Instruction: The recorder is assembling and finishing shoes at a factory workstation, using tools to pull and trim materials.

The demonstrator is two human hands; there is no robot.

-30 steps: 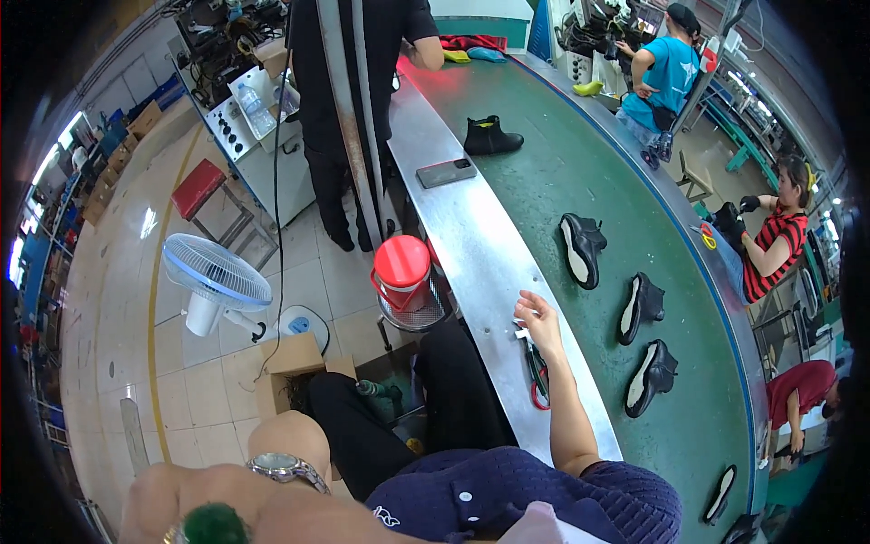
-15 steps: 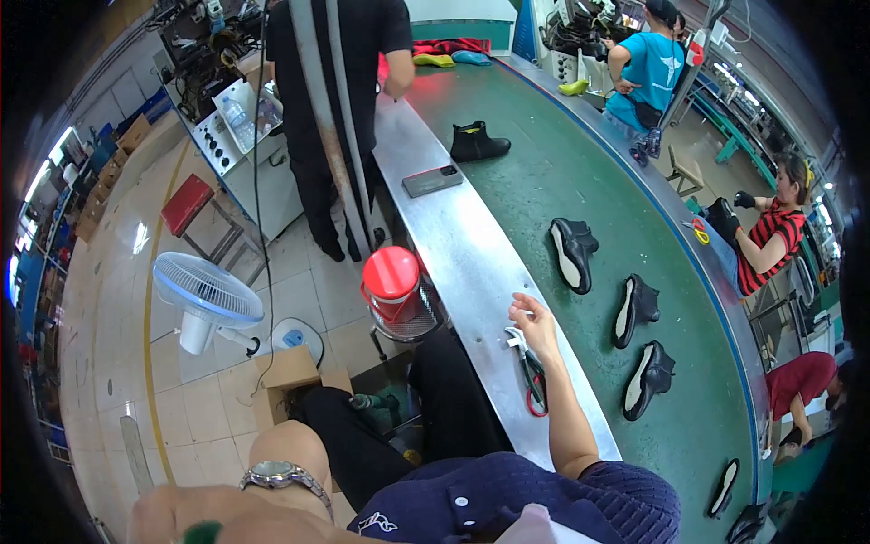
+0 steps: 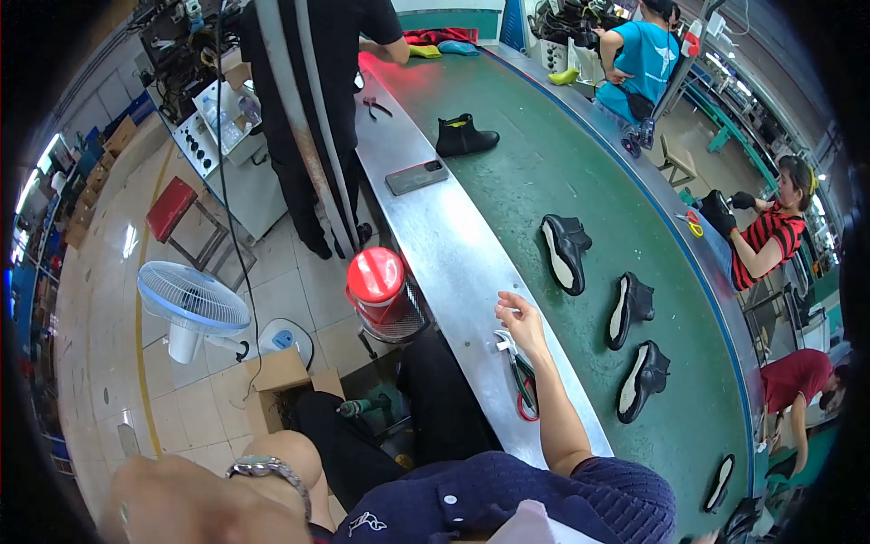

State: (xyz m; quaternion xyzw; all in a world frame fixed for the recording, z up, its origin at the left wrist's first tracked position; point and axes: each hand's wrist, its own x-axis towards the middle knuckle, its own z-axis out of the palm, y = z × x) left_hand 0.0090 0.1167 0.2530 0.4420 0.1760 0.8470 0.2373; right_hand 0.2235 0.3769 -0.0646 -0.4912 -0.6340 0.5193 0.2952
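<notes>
My right hand (image 3: 519, 323) is over the metal ledge, its fingers loosely curled but apart, with nothing in them. Just below it on the ledge lie scissors with a red handle (image 3: 527, 399), next to a pale-headed hand tool (image 3: 505, 342). My left hand (image 3: 195, 508) is close to the camera at the lower left and smeared by motion; its fingers cannot be made out. A watch (image 3: 263, 466) is on that wrist. On the green belt to the right, black ankle boots (image 3: 564, 254) with pale soles lie tipped on their sides.
A phone (image 3: 416, 178) and dark pliers (image 3: 376, 109) lie farther up the ledge. Beside it stands a red lidded bucket (image 3: 375, 276). A fan (image 3: 192, 297) and an open carton (image 3: 279, 372) are at left. Co-workers stand or sit along the belt.
The view has shifted slightly. My left hand has moved and blurred; my right hand stays by the scissors. The person in black has moved an arm, and the pliers now show on the ledge.
</notes>
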